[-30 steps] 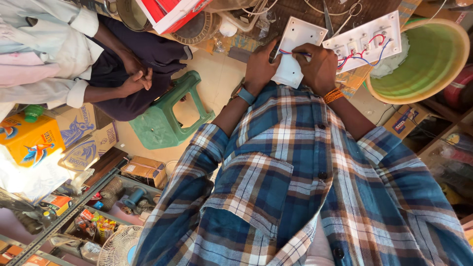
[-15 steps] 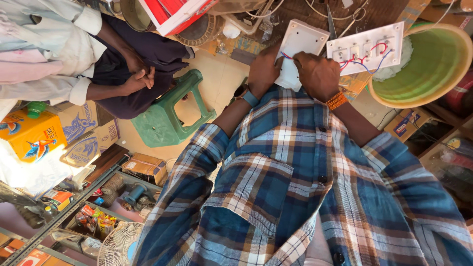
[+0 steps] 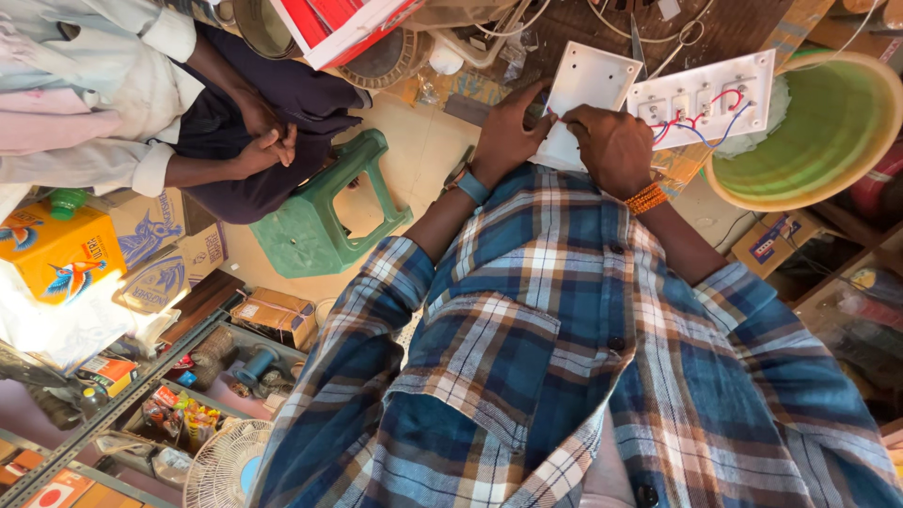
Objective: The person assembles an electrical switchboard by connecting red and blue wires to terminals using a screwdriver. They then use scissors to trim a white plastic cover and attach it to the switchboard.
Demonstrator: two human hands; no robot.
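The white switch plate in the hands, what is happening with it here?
A person in a blue plaid shirt holds a white square plate with both hands: the left hand grips its left edge, and the right hand pinches its lower edge. Beside it lies a white switch board with red and blue wires showing. A green basin stands at the right. Another person sits nearby by a green stool, hands clasped.

Smooth matt white plastic plate (image 3: 588,89), glossy green plastic stool (image 3: 324,221), woven plaid cloth shirt (image 3: 564,357).
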